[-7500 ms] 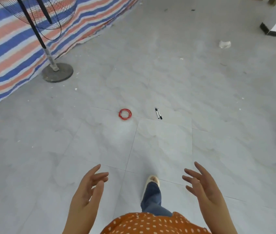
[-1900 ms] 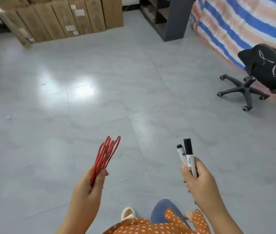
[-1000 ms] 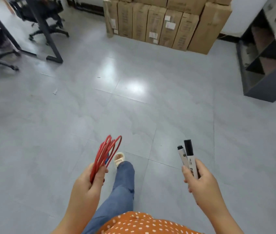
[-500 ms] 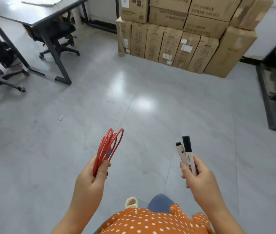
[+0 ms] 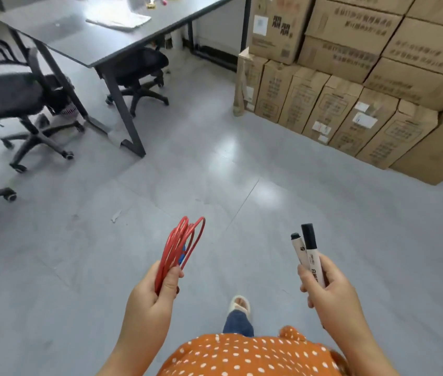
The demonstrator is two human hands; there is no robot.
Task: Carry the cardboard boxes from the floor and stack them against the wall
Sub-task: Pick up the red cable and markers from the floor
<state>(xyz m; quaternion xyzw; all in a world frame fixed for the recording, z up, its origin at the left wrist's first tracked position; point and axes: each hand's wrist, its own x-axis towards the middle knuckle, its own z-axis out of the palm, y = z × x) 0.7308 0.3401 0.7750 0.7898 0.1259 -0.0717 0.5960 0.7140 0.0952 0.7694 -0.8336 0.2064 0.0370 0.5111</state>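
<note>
Head view looks down on a grey tiled floor (image 5: 242, 169). Cardboard boxes (image 5: 350, 77) are stacked at the upper right, an upright row on the floor with flat ones on top; the stack runs out of frame at the top and right edges, and its printing is too blurred to read. A dark worktop (image 5: 101, 31) stands at the upper left with papers on it, its far end cut off. One office chair (image 5: 11, 104) sits beside it, another (image 5: 139, 74) is tucked underneath and partly hidden, and a third shows only a wheeled leg at the left edge. Well apart from the boxes, the left hand (image 5: 152, 297) pinches a red wire coil (image 5: 179, 245) between thumb and curled fingers; something blue shows behind the loops, hard to make out. The right hand (image 5: 328, 291) grips two markers (image 5: 307, 253) upright, fingers wrapped round their lower ends, hiding them.
</note>
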